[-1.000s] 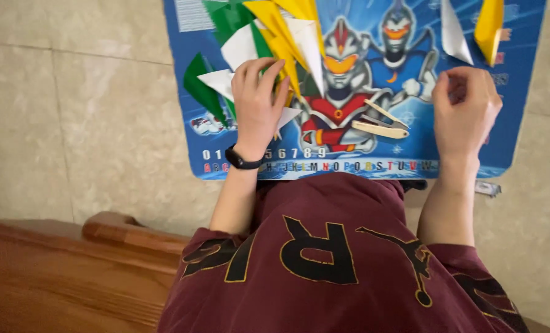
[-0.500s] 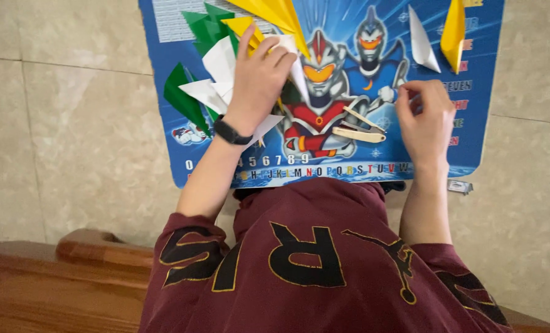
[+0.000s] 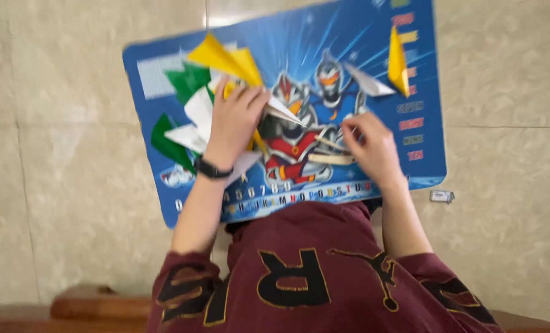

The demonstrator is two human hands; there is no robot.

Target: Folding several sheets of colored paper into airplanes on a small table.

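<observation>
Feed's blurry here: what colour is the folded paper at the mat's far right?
Yellow, clearest in the head view.

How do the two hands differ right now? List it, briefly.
The left hand lies spread, palm down, on a pile of white, yellow and green folded papers; the right hand rests on the bare blue mat, fingers curled. The left wrist wears a black band; the right wrist is bare. Both are over the mat.

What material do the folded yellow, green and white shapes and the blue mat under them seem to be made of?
Folded shapes: probably thin matte paper, with sharp creases and pointed corners.
Blue mat: likely a smooth printed plastic or rubber sheet; it lies flat with rounded corners and a faint sheen. The blur leaves this open.
</observation>
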